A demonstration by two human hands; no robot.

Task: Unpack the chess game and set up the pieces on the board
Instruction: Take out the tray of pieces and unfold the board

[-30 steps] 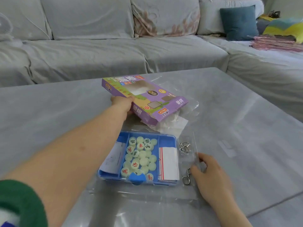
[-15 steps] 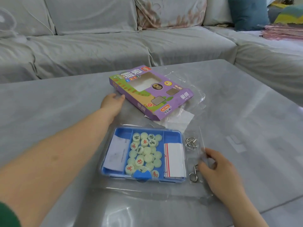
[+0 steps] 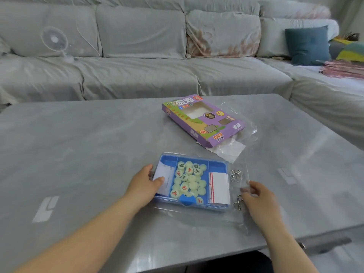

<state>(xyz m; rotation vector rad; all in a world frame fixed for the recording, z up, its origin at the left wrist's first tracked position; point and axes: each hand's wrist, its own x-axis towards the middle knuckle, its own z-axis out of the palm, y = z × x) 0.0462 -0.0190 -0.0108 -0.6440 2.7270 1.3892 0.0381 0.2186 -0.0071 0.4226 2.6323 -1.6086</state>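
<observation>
A blue plastic case (image 3: 216,167) with a clear lid lies on the grey table (image 3: 88,146). Its middle compartment holds several pale green round chess pieces (image 3: 189,181). A folded white paper (image 3: 164,177) fills the left compartment and a folded red-lined sheet (image 3: 219,187) the right one. My left hand (image 3: 144,184) grips the case's left end, thumb on top. My right hand (image 3: 258,196) pinches the clear plastic bag (image 3: 241,175) beside the case's right end. The purple game box (image 3: 202,120) lies further back on the table.
Metal wire puzzles (image 3: 235,173) sit in the clear bag right of the case. A second clear wrapper and a white sheet (image 3: 230,149) lie by the purple box. A grey sofa (image 3: 137,56) with a small white fan (image 3: 56,43) runs behind the table.
My left hand let go of the purple box and came back to the blue case's left end. The right hand stays at the clear bag. The camera view tilted up.
</observation>
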